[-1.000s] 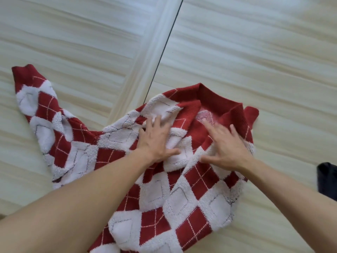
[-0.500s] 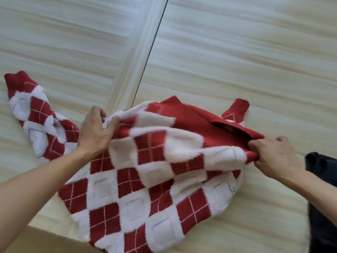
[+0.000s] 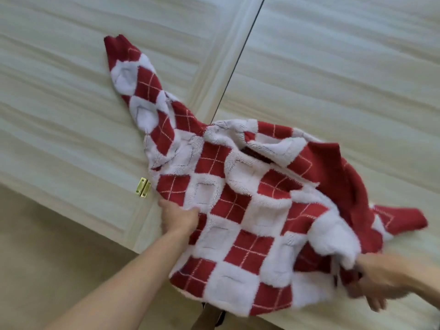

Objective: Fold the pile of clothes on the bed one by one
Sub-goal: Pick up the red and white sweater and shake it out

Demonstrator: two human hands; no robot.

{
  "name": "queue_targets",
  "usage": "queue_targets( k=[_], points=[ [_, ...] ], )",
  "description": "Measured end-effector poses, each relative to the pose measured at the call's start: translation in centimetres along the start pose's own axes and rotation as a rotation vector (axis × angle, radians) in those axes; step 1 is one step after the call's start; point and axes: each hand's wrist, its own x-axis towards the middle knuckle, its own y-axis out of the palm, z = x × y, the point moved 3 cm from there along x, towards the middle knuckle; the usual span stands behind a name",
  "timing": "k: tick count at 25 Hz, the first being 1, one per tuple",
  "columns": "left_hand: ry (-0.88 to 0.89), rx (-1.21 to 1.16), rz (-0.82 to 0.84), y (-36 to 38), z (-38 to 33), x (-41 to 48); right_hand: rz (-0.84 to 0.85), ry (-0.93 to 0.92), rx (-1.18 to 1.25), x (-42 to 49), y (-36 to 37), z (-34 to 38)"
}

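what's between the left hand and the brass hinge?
Nothing: in the head view, only bare pale wood-grain surface separates the left hand, gripping the red-and-white sweater edge, from the brass hinge up-left of it.

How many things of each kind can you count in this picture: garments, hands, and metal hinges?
Red and white argyle sweater: 1
Hands: 2, the left hand and the right hand, both gripping the sweater
Brass hinge: 1
Total: 4

Fuzzy red-and-white knit sweater [image 3: 240, 210], matt pale wood-grain panels [image 3: 71, 115], shiny brass hinge [image 3: 142, 187]
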Motion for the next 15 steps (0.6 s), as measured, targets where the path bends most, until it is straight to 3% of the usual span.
queue_targets(
  k=[1,3,5,8,9,11,13,15],
  points=[
    [0.057,-0.038,0.023,0.5,-1.7,-0.6,-0.054,0.001,-0.132,-1.8,-1.6,2.3],
    [0.125,-0.151,0.130,1.2,-6.4,-1.6,-0.402,0.044,-0.185,-3.9,-5.2,5.8],
    [0.023,-0.323,0.374,1.5,-11.1,-3.4,-0.632,-0.186,0.240,-4.7,-7.6,9.9],
    [-0.059,-0.594,0.857,0.7,-16.8,-7.8,-0.556,-0.646,0.969,-4.7,-10.3,16.3],
    [-0.024,-0.659,0.956,-0.1,-18.1,-8.8,-0.645,-0.720,1.122,-4.3,-11.1,17.3],
    [0.084,-0.716,1.118,-2.5,-20.1,-10.7,-0.913,-0.677,1.419,-3.9,-13.0,16.8],
    [0.256,-0.585,1.155,-4.2,-21.5,-11.7,-1.000,-0.562,1.667,-4.4,-14.6,14.4],
    [0.674,-0.231,0.865,-5.7,-22.5,-12.9,-0.944,-0.511,1.859,-6.5,-16.0,11.7]
  ],
)
